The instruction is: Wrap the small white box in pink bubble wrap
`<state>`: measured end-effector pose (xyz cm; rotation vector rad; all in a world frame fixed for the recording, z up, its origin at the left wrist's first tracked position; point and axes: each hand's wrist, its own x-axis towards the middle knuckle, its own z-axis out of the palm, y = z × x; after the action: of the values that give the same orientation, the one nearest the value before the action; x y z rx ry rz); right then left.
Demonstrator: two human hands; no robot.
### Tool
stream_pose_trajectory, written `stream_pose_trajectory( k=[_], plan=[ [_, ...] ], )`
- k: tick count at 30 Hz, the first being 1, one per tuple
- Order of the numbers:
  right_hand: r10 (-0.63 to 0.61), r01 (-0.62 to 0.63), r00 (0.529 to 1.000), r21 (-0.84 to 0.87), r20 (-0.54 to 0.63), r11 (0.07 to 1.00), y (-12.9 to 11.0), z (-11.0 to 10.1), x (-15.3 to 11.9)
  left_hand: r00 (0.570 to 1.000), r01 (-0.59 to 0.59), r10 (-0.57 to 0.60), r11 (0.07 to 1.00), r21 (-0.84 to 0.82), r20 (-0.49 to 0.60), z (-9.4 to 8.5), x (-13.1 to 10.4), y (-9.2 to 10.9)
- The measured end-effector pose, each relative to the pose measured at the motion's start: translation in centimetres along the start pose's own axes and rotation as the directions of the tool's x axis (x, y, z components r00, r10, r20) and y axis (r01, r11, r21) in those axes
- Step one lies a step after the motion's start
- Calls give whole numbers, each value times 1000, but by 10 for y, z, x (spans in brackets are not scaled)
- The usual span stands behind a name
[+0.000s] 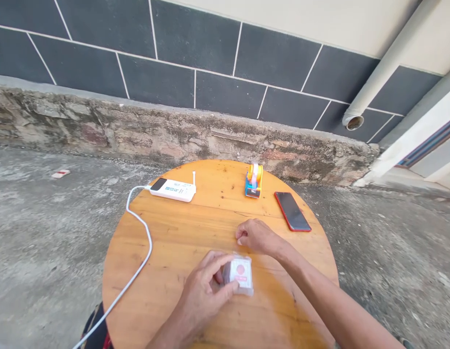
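Observation:
My left hand (206, 281) grips a small white box (240, 272) at its left side, thumb at the front and fingers at the back. The box bears a red round mark and appears wrapped in clear plastic. Just beyond it, my right hand (256, 235) is closed above the wooden table, fingers curled in. Whatever those fingers may hold is hidden. Farther back stands a small orange and blue tape dispenser (253, 182) with a roll of tape on it.
On the round wooden table (167, 242) lie a phone (292, 211) with a red edge at right and a white device (174, 189) at left. Its white cable (149, 237) runs off the left edge. Behind stands a stone-based wall (174, 135) with a pipe (374, 80).

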<state>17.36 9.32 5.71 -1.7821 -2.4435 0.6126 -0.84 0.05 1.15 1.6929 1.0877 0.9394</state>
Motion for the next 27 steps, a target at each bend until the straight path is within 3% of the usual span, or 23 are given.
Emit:
stream_pose_trajectory(
  k=[5,11,21,27],
  plan=[
    [4,4,998,-146,56,989,-13,-1,3,1000,-3,3,1000,-13,9,2,1,-6],
    [-56,62,998,-226,33,972,-23,2,-8,1000,-5,5,1000,-11,6,3,1,-10],
    [-151,153,988,77,-38,985,0,4,-20,1000,4,-3,1000,11,-11,1,0,-9],
    [-156,170,984,211,-81,963,-1,4,-27,1000,17,-16,999,33,-21,1,1,-8]
  ],
)
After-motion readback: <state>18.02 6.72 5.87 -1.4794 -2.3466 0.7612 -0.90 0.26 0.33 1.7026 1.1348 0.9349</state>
